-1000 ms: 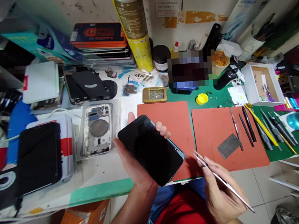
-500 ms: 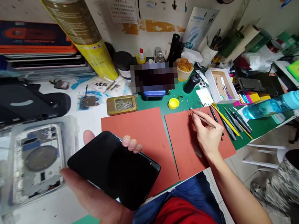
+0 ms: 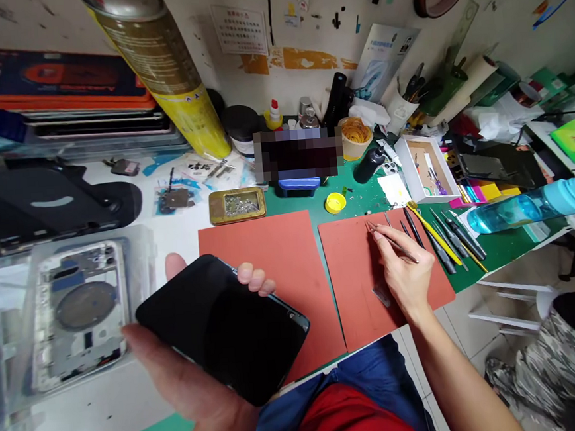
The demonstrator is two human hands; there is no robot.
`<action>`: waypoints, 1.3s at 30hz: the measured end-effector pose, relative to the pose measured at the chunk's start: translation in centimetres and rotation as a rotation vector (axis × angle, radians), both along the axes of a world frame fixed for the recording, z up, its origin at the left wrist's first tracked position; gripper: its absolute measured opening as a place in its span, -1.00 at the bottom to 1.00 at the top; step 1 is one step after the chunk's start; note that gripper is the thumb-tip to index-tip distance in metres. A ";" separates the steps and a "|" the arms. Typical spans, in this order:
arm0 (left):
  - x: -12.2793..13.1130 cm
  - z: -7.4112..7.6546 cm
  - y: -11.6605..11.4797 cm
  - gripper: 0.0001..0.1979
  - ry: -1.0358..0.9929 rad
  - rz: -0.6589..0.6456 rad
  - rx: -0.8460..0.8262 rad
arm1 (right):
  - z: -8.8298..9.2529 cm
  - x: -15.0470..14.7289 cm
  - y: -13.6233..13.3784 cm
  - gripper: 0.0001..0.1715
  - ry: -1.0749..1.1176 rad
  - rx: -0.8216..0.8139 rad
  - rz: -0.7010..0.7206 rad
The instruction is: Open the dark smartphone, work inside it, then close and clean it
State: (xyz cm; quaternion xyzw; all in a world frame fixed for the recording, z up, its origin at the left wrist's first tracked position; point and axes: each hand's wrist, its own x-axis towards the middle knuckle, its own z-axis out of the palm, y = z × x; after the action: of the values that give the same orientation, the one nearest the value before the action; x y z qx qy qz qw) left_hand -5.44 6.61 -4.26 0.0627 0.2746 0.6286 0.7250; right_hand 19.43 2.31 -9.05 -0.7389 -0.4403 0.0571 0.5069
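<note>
Cradling a black phone (image 3: 221,330) in the curled left hand (image 3: 180,363) — the right fingers (image 3: 387,244) pinch thin tweezers (image 3: 406,254) above an orange mat (image 3: 352,283).

A phone repair workshop, shown by orange work mats (image 3: 266,263), precision screwdrivers (image 3: 450,246) and a stripped phone housing (image 3: 79,315).

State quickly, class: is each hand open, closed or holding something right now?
Left hand: holding a black smartphone, cradled across the palm.
Right hand: closed, pinching steel tweezers.
</note>
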 end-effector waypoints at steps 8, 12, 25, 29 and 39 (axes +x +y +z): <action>0.3 -0.4 0.1 -0.37 0.014 0.032 -0.051 | 2.4 1.5 -2.2 -0.86 -0.254 -0.048 0.169; 0.2 -0.4 0.1 -0.29 0.025 0.047 -0.050 | 4.2 -2.8 -5.7 -0.81 -0.057 -0.025 0.272; 0.5 -0.3 0.0 -0.44 0.000 0.074 -0.049 | 3.4 -10.1 -8.2 -0.53 -0.026 0.106 0.492; 0.5 -0.2 0.0 -0.39 0.012 0.074 -0.061 | 3.4 -10.1 -8.3 -0.53 -0.041 0.103 0.490; 0.7 0.1 0.0 -0.36 0.046 0.091 -0.058 | 3.1 -10.2 -8.1 -0.53 -0.047 0.106 0.489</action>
State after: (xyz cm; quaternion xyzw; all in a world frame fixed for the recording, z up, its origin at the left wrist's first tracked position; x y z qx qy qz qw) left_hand -4.77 6.58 -4.18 0.0435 0.3115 0.6513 0.6906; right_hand 9.23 -5.74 -5.99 -0.5839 -0.6200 0.1375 0.5058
